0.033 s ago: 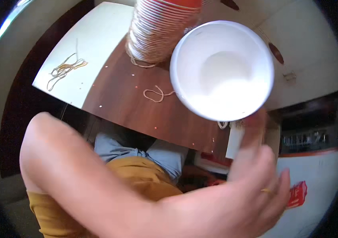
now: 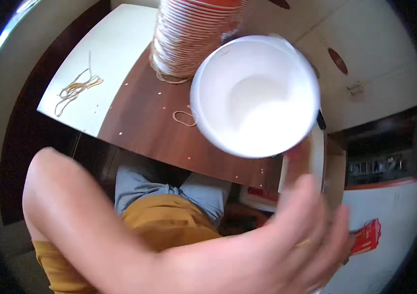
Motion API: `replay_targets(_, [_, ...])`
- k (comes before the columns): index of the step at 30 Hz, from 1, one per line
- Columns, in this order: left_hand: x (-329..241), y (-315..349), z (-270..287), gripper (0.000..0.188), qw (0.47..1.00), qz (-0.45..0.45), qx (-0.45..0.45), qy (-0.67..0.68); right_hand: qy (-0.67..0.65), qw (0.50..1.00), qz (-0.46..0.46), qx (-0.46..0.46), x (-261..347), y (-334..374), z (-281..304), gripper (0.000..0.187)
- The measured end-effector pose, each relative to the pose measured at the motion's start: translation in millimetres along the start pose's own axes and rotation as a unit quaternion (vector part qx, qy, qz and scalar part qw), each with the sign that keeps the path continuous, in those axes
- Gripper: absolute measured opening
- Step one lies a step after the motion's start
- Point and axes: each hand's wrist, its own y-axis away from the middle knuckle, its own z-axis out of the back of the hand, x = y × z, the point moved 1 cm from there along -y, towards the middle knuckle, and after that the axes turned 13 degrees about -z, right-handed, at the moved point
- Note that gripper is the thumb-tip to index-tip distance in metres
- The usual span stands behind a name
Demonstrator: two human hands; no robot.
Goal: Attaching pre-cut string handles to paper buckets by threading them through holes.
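Observation:
A white cup hangs above the table's right part, its open mouth turned up toward me. A small strip of my right hand shows at the cup's lower right edge, apparently holding it; most of its fingers are hidden behind the cup. My left forearm crosses the foreground, and my left hand is below the cup, blurred, fingers apart, a ring on one finger. No object shows in it. A thin beige cord curls on the table and runs behind the cup's left side.
A tall white ribbed stack with a red top stands behind the cup, cord at its foot. Tangled cord lies on the white left part of the table. Small specks dot the brown part. A red packet is at right.
The cup has shifted left and slightly down. My left hand has also moved left, its fingers more spread. Less of the cord loop shows on the table.

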Motion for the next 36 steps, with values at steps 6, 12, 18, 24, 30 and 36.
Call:
replay_targets(6, [-8.6,62.7,-25.1,0.051,0.984,0.119,0.079,0.109,0.220,0.968,-0.118,0.008,-152.0,-22.5,63.5,0.037])
replay_targets(12, [5.8,134.5,-89.9,0.030,0.934,0.227,0.163,0.224,0.444,0.876,-0.096,-0.163,-147.5,-28.5,41.5,0.029])
replay_targets(18, [24.7,132.6,-82.1,0.009,0.940,0.206,0.204,0.183,0.886,0.374,0.185,-0.201,-52.6,-52.7,12.9,0.036])
replay_targets(24, [32.9,123.8,-90.8,0.009,0.940,0.158,0.217,0.211,0.889,0.383,0.224,-0.109,-26.4,-82.9,28.6,0.014])
replay_targets(30, [33.2,112.9,-100.8,0.008,0.939,0.133,0.213,0.235,0.417,0.872,0.244,-0.078,27.9,25.6,-32.6,0.005])
replay_targets(36, [34.2,92.4,-119.6,0.023,0.960,0.123,0.177,0.181,0.271,0.940,0.203,0.023,-1.7,66.2,-62.8,0.011])
